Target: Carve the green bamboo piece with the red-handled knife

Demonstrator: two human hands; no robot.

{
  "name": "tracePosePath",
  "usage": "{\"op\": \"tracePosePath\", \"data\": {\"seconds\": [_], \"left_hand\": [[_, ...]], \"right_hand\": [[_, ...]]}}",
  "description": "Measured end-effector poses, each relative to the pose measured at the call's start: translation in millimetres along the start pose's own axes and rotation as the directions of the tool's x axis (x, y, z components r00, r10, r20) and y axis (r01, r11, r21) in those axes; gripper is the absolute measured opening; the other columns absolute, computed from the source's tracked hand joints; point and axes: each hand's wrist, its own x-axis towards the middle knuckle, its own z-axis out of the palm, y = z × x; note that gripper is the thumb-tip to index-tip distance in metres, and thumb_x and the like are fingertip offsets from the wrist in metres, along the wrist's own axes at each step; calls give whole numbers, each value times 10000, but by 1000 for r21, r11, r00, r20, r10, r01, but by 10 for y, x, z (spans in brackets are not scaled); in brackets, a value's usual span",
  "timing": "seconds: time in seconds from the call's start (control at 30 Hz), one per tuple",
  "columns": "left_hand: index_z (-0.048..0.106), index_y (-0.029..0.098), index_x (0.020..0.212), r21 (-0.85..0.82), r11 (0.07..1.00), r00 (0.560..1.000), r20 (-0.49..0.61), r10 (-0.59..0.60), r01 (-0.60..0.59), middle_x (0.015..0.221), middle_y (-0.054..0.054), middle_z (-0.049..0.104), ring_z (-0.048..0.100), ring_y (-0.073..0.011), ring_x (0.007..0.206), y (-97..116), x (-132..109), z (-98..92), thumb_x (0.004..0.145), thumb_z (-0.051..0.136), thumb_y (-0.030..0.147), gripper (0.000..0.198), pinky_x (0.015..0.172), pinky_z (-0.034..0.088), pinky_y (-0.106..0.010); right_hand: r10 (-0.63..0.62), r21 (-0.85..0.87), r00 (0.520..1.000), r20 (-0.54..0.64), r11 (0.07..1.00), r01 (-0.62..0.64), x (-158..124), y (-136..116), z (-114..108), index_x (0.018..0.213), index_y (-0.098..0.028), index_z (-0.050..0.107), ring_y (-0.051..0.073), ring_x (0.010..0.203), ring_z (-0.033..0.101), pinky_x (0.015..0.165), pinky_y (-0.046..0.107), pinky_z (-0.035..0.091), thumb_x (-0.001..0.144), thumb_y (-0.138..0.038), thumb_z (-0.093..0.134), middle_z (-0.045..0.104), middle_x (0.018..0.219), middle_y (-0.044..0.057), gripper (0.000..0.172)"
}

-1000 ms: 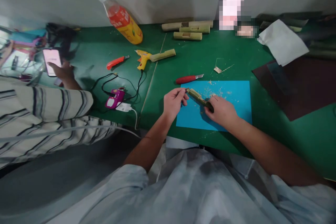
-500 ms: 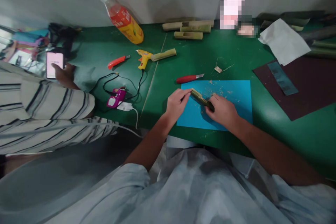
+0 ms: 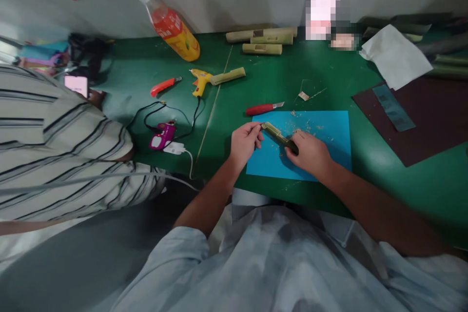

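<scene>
My right hand [image 3: 310, 152] is closed around the lower right end of a notched green bamboo piece [image 3: 272, 130], which slants above a blue sheet [image 3: 263, 163]. At the bamboo's upper left end, the fingertips of my left hand [image 3: 244, 144] are pinched together. A small pale bit shows at those fingertips; I cannot tell if it is loose or part of the bamboo. Pale shavings [image 3: 318, 127] lie scattered on the sheet. Just beyond its upper left corner rests a red-handled knife [image 3: 259, 109] with its blade pointing right.
To the left are a yellow glue gun [image 3: 200, 82], an orange cutter [image 3: 163, 87], a purple power adapter [image 3: 163, 136] with cords, and a drink bottle [image 3: 175, 31]. Cut bamboo pieces [image 3: 262, 49] line the wall. A person in striped clothes [image 3: 73, 126] sits left, holding a phone [image 3: 76, 86].
My left hand has drawn slightly left, its fingertips shifting off the bamboo's upper face. My right hand keeps its grip. The person at left has leaned forward, partly covering the phone.
</scene>
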Motion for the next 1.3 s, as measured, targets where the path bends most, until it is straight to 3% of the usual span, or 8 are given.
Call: {"op": "tracePosePath", "data": {"seconds": [0.07, 0.17, 0.27, 0.67, 0.8, 0.93, 1.1, 1.3], "left_hand": [[788, 187, 1133, 150, 977, 987, -25, 156, -150, 732, -4, 724, 633, -99, 527, -13, -3, -24, 1056, 591, 447, 335, 533, 531, -223], [787, 203, 1229, 429, 799, 901, 98, 422, -421, 985, -67, 805, 755, -167, 861, -32, -16, -56, 1093, 537, 414, 354, 822, 609, -283], [770, 206, 1285, 551, 643, 836, 224, 501, -532, 1114, -89, 807, 756, -196, 1014, -51, -25, -66, 1114, 502, 390, 368, 900, 591, -291], [763, 173, 1274, 515, 626, 801, 246, 546, -585, 1062, -91, 800, 760, -184, 951, -98, -19, -37, 1063, 610, 261, 275, 879, 615, -293], [786, 151, 1200, 460, 666, 799, 195, 569, -587, 1031, -97, 803, 760, -184, 910, -97, -8, 5, 1001, 704, 220, 226, 853, 628, -295], [798, 156, 1155, 473, 644, 786, 201, 585, -601, 974, -90, 804, 766, -187, 902, -87, -47, 84, 1054, 626, 246, 219, 845, 630, -300], [782, 168, 1187, 492, 570, 747, 334, 575, -658, 1001, -106, 800, 771, -205, 948, -84, -67, 133, 1092, 544, 292, 285, 846, 628, -314], [770, 177, 1190, 522, 560, 760, 344, 552, -643, 1000, -103, 787, 766, -201, 965, -85, -36, 85, 1107, 507, 314, 308, 848, 618, -304]], "right_hand": [[4, -3, 1000, -3, 1000, -4, -5, -3, 2, 977, -199, 639, 247, 952, 635, 711, 359, 353, 994, -344, 553, 702, 1039, 107, 169], [6, -6, 1000, -4, 1000, -7, -7, -4, 6, 978, -201, 640, 251, 954, 637, 708, 361, 349, 995, -353, 556, 705, 1034, 106, 174], [9, -7, 1000, 1, 1000, -9, -2, -4, 8, 983, -197, 641, 253, 961, 639, 707, 358, 344, 996, -346, 553, 706, 1038, 111, 174], [20, -7, 999, 37, 1000, -20, 6, -17, -35, 1011, -187, 649, 253, 954, 632, 695, 369, 337, 1004, -346, 572, 710, 1067, 113, 176], [18, -8, 999, 47, 1000, -17, 4, -21, -44, 1017, -187, 650, 257, 976, 641, 713, 370, 354, 1005, -345, 573, 714, 1081, 116, 177], [23, -10, 998, 51, 1000, -22, 10, -26, -33, 1035, -183, 659, 265, 997, 648, 725, 363, 360, 1005, -346, 572, 719, 1095, 126, 188], [35, -10, 998, 58, 999, -34, 14, -38, -36, 1049, -178, 666, 267, 991, 652, 719, 361, 358, 1012, -362, 565, 723, 1094, 131, 213], [32, -9, 997, 67, 999, -32, 18, -46, -54, 1037, -178, 667, 260, 972, 646, 720, 361, 360, 1005, -357, 567, 723, 1082, 130, 207]]}}
